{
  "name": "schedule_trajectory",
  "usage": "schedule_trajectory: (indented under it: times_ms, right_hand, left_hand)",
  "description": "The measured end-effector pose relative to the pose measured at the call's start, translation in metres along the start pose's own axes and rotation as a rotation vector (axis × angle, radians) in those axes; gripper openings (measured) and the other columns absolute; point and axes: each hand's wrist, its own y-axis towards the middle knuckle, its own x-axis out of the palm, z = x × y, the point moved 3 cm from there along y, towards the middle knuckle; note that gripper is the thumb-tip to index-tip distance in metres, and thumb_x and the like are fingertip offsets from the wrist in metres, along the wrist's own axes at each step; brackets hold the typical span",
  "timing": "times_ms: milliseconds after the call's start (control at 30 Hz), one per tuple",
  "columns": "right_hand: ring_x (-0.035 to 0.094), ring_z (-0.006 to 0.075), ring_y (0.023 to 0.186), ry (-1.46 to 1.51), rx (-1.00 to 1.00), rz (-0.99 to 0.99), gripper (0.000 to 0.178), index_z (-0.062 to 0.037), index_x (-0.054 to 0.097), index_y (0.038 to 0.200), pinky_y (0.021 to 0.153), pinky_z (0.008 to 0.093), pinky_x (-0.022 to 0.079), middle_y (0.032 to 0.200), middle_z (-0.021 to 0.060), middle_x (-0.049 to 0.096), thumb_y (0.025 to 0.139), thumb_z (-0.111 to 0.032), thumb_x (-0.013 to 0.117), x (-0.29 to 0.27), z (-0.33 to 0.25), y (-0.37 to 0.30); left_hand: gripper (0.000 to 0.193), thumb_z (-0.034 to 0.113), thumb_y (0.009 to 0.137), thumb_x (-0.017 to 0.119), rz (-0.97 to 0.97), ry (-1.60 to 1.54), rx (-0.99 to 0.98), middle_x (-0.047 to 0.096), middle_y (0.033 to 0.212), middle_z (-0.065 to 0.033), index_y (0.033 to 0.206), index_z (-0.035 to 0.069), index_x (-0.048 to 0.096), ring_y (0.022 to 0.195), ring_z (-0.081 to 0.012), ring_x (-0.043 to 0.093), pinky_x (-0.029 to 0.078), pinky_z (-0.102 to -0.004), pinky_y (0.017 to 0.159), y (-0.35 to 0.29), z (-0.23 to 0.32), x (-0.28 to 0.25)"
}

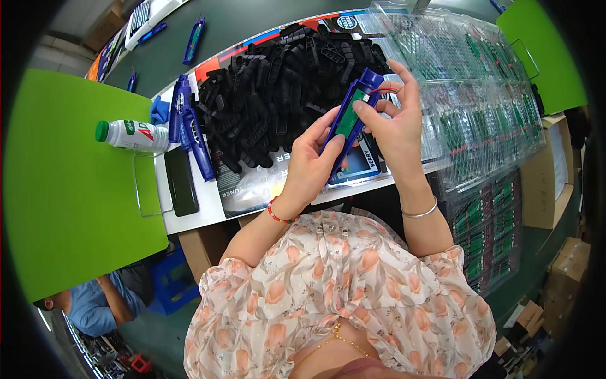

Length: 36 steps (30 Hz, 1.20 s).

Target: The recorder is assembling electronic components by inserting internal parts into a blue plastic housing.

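Note:
Above the printed sheet on the table I hold a long blue plastic housing [368,80], tilted with its far end to the right. A narrow green circuit board [347,120] sits in its open face. My left hand [308,156] is closed around the housing's near part, its thumb lying over the board's lower end. My right hand [396,129] is at the upper part, its thumb pressed on the board beside a small white connector [365,98]. A red wire [382,90] loops near the right fingers, which partly hide it. Whether those fingers also pinch the wire, I cannot tell.
A heap of black plastic parts [271,95] lies just beyond my hands. Clear trays [435,95] of circuit boards are stacked right. At left are blue housings [197,142], a white bottle [136,134], a dark flat device [181,183] and a green panel [76,189]. Another person [101,306] sits lower left.

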Motion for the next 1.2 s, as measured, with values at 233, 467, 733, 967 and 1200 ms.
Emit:
schedule_trajectory:
  times_ms: [233, 467, 733, 967, 1200]
  right_hand:
    - [0.059, 0.0092, 0.076, 0.016, -0.055, -0.014, 0.077, -0.0061, 0.037, 0.142, 0.064, 0.0219, 0.051, 0.103, 0.0075, 0.051, 0.076, -0.002, 0.075, 0.009, 0.001, 0.007]
    - [0.059, 0.0072, 0.078, 0.095, -0.021, 0.127, 0.047, -0.0036, 0.050, 0.131, 0.058, 0.0207, 0.055, 0.100, 0.0039, 0.054, 0.087, -0.002, 0.067, -0.022, 0.000, 0.011]
    - [0.064, 0.0347, 0.078, -0.725, -0.224, 0.038, 0.021, 0.0005, 0.064, 0.104, 0.066, 0.0409, 0.051, 0.095, 0.0159, 0.061, 0.082, -0.001, 0.065, -0.045, 0.029, -0.016]
    - [0.062, 0.0355, 0.092, -0.858, -0.130, -0.093, 0.035, -0.0114, 0.065, 0.114, 0.070, 0.0428, 0.053, 0.111, 0.0152, 0.053, 0.080, -0.005, 0.070, -0.028, 0.025, -0.003]
    - [0.062, 0.0349, 0.095, -0.937, -0.134, -0.108, 0.031, -0.0072, 0.065, 0.111, 0.076, 0.0428, 0.053, 0.114, 0.0149, 0.054, 0.080, -0.006, 0.070, -0.022, 0.029, -0.002]
  left_hand:
    - [0.042, 0.009, 0.097, 0.058, 0.047, 0.058, 0.009, 0.070, 0.090, -0.0128, 0.138, 0.000, 0.050, 0.062, -0.0069, 0.058, 0.048, -0.0207, 0.057, 0.008, 0.013, -0.007]
    - [0.044, 0.016, 0.094, 0.061, 0.231, 0.419, 0.230, 0.071, 0.090, -0.0106, 0.133, -0.003, 0.053, 0.071, -0.0087, 0.061, 0.049, -0.0238, 0.064, 0.093, 0.103, -0.071]
    - [0.033, 0.017, 0.080, 0.064, 0.733, 0.691, 0.123, 0.073, 0.094, -0.0148, 0.106, -0.003, 0.071, 0.079, -0.0211, 0.068, 0.050, -0.0289, 0.071, 0.320, 0.103, -0.297]
    - [0.033, 0.027, 0.077, 0.059, 0.785, 1.201, -0.018, 0.070, 0.102, -0.0208, 0.095, 0.004, 0.075, 0.097, -0.0365, 0.067, 0.050, -0.0391, 0.085, 0.394, 0.069, -0.349]
    - [0.055, 0.043, 0.082, 0.057, 0.755, 1.427, -0.119, 0.066, 0.115, -0.0246, 0.114, 0.000, 0.068, 0.110, -0.0390, 0.063, 0.047, -0.0424, 0.096, 0.364, 0.083, -0.300]
